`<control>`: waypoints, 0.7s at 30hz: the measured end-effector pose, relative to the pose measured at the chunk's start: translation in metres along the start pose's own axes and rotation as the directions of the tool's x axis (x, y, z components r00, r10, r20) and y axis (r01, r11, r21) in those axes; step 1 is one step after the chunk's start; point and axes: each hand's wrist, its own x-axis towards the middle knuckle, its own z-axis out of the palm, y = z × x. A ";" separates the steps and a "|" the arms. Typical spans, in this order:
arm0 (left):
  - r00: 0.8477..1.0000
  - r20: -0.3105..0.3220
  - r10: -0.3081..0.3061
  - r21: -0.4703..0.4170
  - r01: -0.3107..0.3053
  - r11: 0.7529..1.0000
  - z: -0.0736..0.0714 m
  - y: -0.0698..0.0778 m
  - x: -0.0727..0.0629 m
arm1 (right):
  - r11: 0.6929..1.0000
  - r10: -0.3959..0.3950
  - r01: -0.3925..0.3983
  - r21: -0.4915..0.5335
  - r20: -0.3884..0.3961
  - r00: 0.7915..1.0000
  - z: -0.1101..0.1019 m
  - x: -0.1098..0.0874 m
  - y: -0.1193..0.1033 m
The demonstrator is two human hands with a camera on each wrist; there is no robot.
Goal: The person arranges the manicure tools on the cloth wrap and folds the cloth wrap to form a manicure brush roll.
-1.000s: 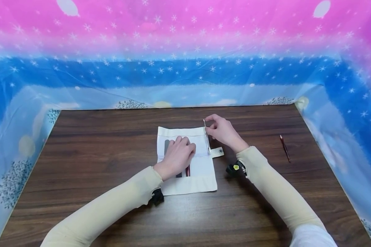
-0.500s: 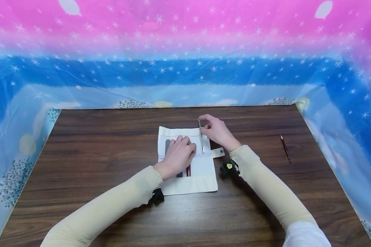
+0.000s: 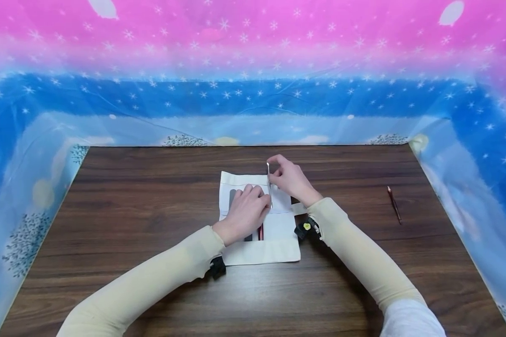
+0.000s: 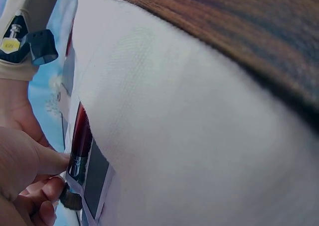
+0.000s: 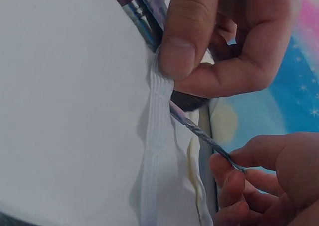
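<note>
A white fabric roll case (image 3: 280, 231) lies unfolded at the table's middle. My left hand (image 3: 245, 210) rests over it, thumb and finger pinching the white elastic band (image 5: 155, 121) beside a red-handled brush (image 4: 81, 136). The brush's dark bristles stick out past the band in the left wrist view. In the fingertips of my right hand (image 3: 293, 180) is a slim metal tool (image 5: 204, 136) with a knurled shaft, pointing down at the case. Its far end meets the band by my left thumb. A flat dark grey strip (image 4: 97, 181) lies next to the brush, partly under my left hand.
Off to the right on the wooden table (image 3: 143, 187) lies a thin brown pencil-like stick (image 3: 394, 206). A strap tab (image 3: 298, 208) extends from the case's right side, under my right wrist. Snowflake-patterned cloth (image 3: 253, 98) walls in the table's back and sides.
My right hand has moved left with the metal tool, from the case's right edge to beside my left hand. The left hand has stayed on the case.
</note>
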 end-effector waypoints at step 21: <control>0.999 0.033 -0.031 0.025 0.030 0.999 0.001 0.003 0.002 | 0.999 0.032 -0.031 -0.008 0.068 0.997 0.004 -0.009 0.004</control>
